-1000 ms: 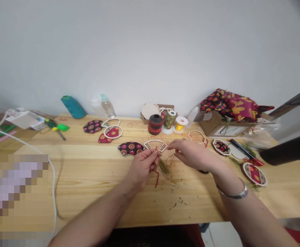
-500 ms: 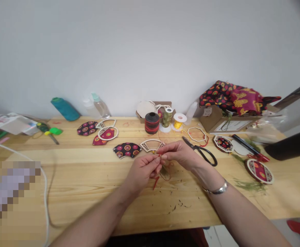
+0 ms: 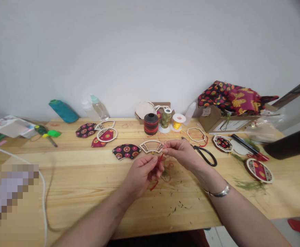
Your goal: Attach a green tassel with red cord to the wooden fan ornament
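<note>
- Teal thread cone (image 3: 64, 111): lies at the rear edge of the wooden surface (image 3: 88, 192), near the wall (image 3: 129, 51).
- Pump bottle (image 3: 100, 109): positioned to the right of the cone.
- Screwdriver (image 3: 45, 134): lies at left, beside a bright green item (image 3: 53, 133).
- White cable (image 3: 43, 199): runs down the left side.
- Cardboard box (image 3: 214, 120): carries patterned fabric (image 3: 239, 97).
</note>
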Demonstrator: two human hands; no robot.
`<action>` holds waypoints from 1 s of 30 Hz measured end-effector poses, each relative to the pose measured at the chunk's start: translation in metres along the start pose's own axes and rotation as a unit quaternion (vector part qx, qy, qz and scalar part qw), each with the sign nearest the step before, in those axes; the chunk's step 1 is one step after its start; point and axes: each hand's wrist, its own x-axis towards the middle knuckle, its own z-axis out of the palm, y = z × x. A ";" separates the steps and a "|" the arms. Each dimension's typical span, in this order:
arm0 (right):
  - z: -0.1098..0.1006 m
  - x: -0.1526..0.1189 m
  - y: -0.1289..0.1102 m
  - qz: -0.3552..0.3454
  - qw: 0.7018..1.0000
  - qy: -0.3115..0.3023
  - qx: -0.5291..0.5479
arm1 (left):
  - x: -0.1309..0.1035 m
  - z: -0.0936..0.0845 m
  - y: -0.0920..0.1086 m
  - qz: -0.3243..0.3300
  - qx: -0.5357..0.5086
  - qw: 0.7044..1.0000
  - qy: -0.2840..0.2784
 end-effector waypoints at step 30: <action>0.011 0.002 0.012 0.024 0.999 0.014 0.044 | 0.003 -0.003 -0.002 0.049 0.097 0.993 0.048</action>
